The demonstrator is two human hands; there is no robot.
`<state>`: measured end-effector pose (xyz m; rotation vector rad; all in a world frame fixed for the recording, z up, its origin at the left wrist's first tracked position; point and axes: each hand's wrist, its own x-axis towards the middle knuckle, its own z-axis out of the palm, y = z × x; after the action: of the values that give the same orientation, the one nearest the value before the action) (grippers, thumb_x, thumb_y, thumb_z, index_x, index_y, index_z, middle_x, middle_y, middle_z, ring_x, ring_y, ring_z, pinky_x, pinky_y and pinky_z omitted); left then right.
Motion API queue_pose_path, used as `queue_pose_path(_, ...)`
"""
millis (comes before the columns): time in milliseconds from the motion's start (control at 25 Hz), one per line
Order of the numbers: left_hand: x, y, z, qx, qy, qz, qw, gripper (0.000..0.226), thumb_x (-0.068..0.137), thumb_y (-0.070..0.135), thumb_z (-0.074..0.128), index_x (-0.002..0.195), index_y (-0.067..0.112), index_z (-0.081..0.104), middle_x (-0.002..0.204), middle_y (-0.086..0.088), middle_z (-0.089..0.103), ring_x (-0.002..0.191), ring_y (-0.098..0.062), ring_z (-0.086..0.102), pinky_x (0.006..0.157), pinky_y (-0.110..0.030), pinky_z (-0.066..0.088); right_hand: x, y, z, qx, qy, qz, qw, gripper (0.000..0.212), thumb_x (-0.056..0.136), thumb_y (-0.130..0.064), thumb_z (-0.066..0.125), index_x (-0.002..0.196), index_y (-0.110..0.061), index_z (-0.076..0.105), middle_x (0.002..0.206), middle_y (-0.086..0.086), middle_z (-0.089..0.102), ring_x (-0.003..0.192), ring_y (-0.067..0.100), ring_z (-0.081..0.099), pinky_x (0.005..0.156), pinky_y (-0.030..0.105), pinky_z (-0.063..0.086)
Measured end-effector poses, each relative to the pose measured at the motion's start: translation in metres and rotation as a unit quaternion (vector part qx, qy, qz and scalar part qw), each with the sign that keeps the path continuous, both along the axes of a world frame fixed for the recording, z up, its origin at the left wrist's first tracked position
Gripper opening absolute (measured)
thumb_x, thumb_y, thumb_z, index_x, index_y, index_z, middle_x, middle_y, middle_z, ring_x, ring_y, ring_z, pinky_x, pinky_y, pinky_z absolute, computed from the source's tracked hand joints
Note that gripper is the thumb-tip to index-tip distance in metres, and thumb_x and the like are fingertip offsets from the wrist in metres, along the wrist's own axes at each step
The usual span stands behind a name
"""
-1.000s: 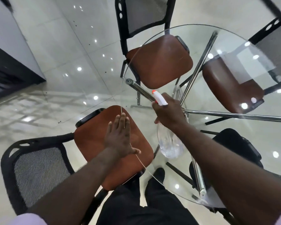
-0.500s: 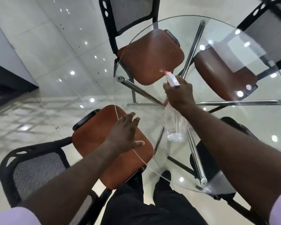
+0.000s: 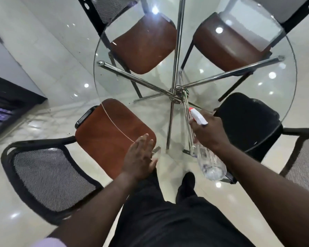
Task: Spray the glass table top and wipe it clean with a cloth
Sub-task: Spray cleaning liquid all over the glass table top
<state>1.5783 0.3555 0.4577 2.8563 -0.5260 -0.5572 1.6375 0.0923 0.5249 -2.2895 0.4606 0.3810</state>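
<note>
Worktop: round clear glass worktop (image 3: 114, 86), and we're looking straight down through it to the chrome frame (image 3: 176, 94), whose tubes fan out from a hub under the middle.
Right hand: here's the right hand (image 3: 210, 134), above the near edge of the worktop, grip curled tight round the neck of the spray bottle (image 3: 210, 164).
Spray bottle: tilted, not upright. The white trigger head (image 3: 197, 118) with its red tip aims up and away toward the centre of the worktop. The clear body slants back toward the person, with a little liquid pooled at its low end.
Left hand: the left hand (image 3: 139, 155) sits at the near-left edge, grip spread, fingers straight and together, palm down, holding nothing. It looks to be flat on the rim of the glass, though the clear sheet makes contact hard to call.
Hands: well apart from each other, both on the person's side of the worktop.
Chairs: four round the worktop. A brown seat (image 3: 112, 132) with a black mesh back (image 3: 48, 179) tucks half under the near-left edge. Two more brown seats show through the glass, far left (image 3: 144, 45) and far right (image 3: 228, 45). A black seat (image 3: 248, 122) sits under the right edge.
Person: dark trousers (image 3: 168, 220) at the near edge, one dark shoe (image 3: 187, 180) just below the bottle.
Floor: glossy pale tiled floor (image 3: 43, 56), dotted with reflected lights.
</note>
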Motion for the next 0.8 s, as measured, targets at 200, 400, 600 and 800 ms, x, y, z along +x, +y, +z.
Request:
queue_pose_path(200,-0.07,-0.022,-0.005,0.025,0.04,0.04,0.998,0.083,0.086,0.044,0.072,0.154,0.009,0.04,0.161,-0.019,0.039,0.149,-0.037,0.041,0.121,-0.05,0.04,-0.077,-0.036,-0.008,0.063,-0.002,0.015,0.998,0.006,0.102,-0.019,0.067,0.099,-0.014,0.067,0.083,0.007,0.069,0.053,0.009,0.07,0.048,0.022,0.056)
queue_pose_path(400,-0.088,-0.018,-0.003,0.016,0.047,0.069,0.996,0.089,0.085,0.041,0.076,0.157,0.005,0.038,0.165,-0.022,0.035,0.152,-0.038,0.038,0.125,-0.046,0.034,-0.103,-0.034,-0.009,0.07,0.01,0.055,0.996,0.017,0.099,-0.035,0.063,0.087,-0.024,0.058,0.082,0.006,0.07,0.057,0.031,0.072,0.057,0.054,0.064)
queue_pose_path(600,-0.064,0.0,-0.002,0.017,0.054,0.087,0.995,0.091,0.093,0.045,0.069,0.163,0.006,0.027,0.172,-0.018,0.02,0.16,-0.033,0.021,0.13,-0.04,0.015,-0.094,0.011,-0.015,0.063,-0.015,0.132,0.989,0.021,0.095,-0.047,0.058,0.091,-0.027,0.054,0.082,0.002,0.067,0.071,0.033,0.069,0.065,0.054,0.063)
queue_pose_path(800,-0.046,0.033,-0.002,-0.012,0.063,0.125,0.99,0.086,0.095,0.046,0.067,0.163,0.011,0.027,0.173,-0.013,0.017,0.161,-0.029,0.018,0.129,-0.04,0.02,-0.063,0.068,-0.016,0.029,-0.009,0.156,0.987,0.021,0.099,-0.043,0.059,0.092,-0.024,0.053,0.081,0.002,0.067,0.071,0.033,0.067,0.067,0.051,0.061)
